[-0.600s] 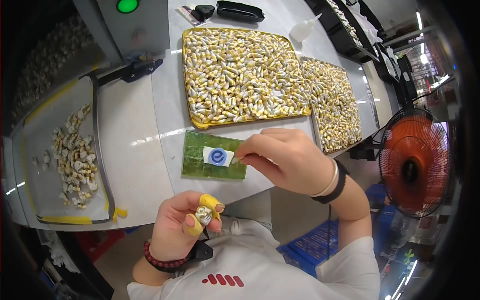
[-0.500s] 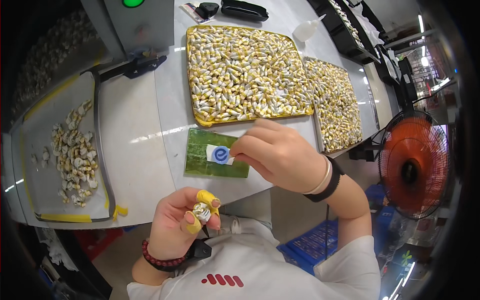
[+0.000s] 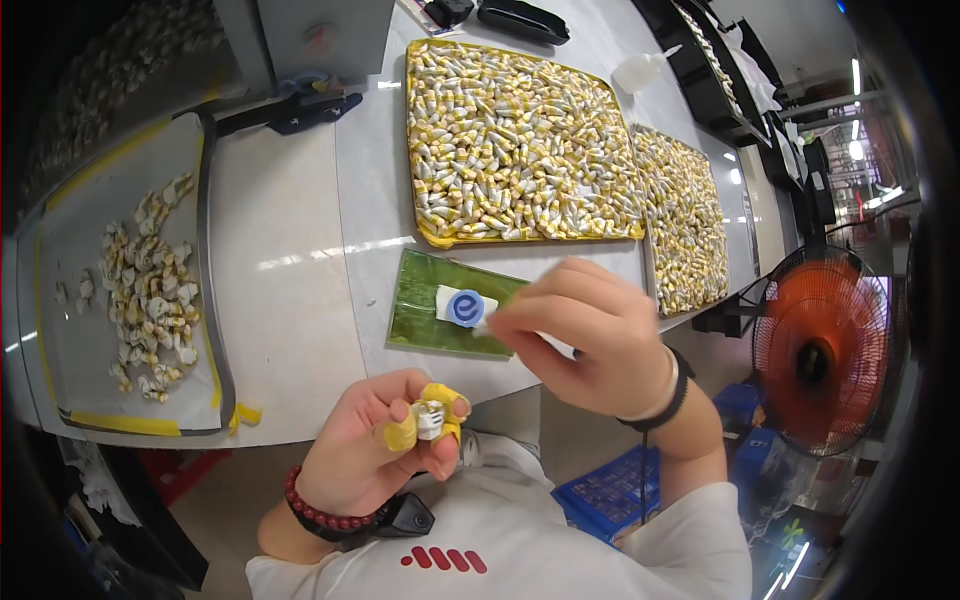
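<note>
My left hand (image 3: 385,440) is raised near the table's front edge. Its thumb and fingers, covered in yellow finger cots, pinch a small white piece (image 3: 431,420) with dark lines on it. The green rectangular plate (image 3: 415,310) lies on the table beyond that hand. On the plate sits a white patch (image 3: 445,297) bearing a round blue disc (image 3: 466,309). My right hand (image 3: 600,340) hovers over the plate's right end, fingertips pinched together just beside the disc. Something whitish shows at those fingertips, too blurred to name.
A large yellow-edged tray (image 3: 428,238) full of small white-and-yellow pieces stands behind the plate, with a second filled tray (image 3: 690,220) to its right. At left is a tray (image 3: 75,350) of loose white pieces. An orange fan (image 3: 815,355) stands at right; a white bottle (image 3: 640,70) behind.
The whole table has shifted to the right in view. My right fingertips have moved slightly nearer me, beside the disc. The piece in my left hand shows its lined side more plainly.
</note>
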{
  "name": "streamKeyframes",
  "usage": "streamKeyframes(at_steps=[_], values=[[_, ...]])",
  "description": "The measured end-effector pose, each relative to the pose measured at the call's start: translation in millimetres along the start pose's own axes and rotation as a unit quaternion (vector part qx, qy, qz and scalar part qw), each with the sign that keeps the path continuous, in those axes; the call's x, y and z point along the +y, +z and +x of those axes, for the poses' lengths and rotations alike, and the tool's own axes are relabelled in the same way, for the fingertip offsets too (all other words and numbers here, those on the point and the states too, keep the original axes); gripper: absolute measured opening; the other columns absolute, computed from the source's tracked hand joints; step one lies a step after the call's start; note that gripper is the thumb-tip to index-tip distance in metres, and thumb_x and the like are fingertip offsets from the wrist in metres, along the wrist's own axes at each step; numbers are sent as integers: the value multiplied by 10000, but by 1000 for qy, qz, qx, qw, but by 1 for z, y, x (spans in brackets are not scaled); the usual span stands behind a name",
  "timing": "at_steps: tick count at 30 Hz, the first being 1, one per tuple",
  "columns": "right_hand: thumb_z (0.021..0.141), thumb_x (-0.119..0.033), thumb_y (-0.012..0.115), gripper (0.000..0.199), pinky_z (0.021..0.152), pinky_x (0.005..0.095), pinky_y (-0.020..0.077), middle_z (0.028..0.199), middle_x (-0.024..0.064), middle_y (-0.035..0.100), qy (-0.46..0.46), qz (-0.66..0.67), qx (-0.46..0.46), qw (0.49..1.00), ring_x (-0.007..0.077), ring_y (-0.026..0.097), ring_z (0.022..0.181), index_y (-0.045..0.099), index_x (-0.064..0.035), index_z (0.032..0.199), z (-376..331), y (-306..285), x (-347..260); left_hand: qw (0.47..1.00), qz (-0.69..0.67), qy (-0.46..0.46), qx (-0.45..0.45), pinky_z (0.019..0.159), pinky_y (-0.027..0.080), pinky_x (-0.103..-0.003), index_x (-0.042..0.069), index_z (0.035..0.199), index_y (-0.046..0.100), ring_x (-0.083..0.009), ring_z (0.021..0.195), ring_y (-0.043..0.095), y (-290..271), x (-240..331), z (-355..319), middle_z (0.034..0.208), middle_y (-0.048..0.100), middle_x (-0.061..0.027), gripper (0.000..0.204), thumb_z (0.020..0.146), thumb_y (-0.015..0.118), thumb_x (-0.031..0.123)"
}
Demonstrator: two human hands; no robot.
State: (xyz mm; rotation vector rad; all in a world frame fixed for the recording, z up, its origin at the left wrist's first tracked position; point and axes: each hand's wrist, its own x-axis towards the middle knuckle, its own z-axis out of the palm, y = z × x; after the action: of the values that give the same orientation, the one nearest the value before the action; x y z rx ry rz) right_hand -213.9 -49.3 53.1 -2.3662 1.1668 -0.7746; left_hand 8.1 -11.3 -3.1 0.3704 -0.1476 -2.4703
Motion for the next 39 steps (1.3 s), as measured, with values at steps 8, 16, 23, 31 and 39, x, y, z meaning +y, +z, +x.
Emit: streamKeyframes(at_steps=[8, 16, 23, 31, 39], values=[[564, 17, 710, 245, 510, 242, 477, 739, 21, 618, -75, 13, 84, 994, 172, 574, 609, 702, -71, 792, -6, -8, -28, 993, -46, -104, -38, 680, 512, -257, -2, 1007, 510, -150, 742, 615, 6, -9, 17, 845, 623, -96, 314, 888, 596, 276], [604, -27, 670, 258, 554, 273, 489, 787, 112, 581, -167, 26, 42, 985, 213, 571, 641, 623, 62, 841, -9, -17, -15, 988, -68, -129, -57, 678, 496, -249, 29, 954, 521, -153, 751, 611, 11, -15, 24, 839, 615, -77, 240, 876, 619, 234], [618, -24, 676, 223, 551, 264, 490, 778, 109, 589, -159, 54, 60, 984, 212, 576, 645, 623, 62, 817, -15, -18, -16, 985, -64, -147, -65, 658, 488, -217, 25, 932, 529, -126, 750, 614, 18, -14, 27, 838, 615, -62, 210, 873, 628, 201], [632, -11, 689, 218, 561, 265, 503, 779, 95, 605, -102, 79, 61, 990, 205, 586, 647, 649, 44, 840, -23, -28, -24, 995, 51, -84, -33, 698, 488, -210, -8, 978, 546, -98, 779, 611, 37, -11, 25, 883, 626, -58, 218, 861, 644, 148], [662, 1, 679, 228, 571, 265, 505, 813, 96, 618, -108, 51, 103, 987, 200, 589, 676, 665, 35, 886, -39, -27, -32, 897, 405, 174, -34, 675, 468, -227, -41, 1013, 589, -98, 737, 592, 40, -19, 23, 829, 632, -72, 281, 767, 710, 21]])
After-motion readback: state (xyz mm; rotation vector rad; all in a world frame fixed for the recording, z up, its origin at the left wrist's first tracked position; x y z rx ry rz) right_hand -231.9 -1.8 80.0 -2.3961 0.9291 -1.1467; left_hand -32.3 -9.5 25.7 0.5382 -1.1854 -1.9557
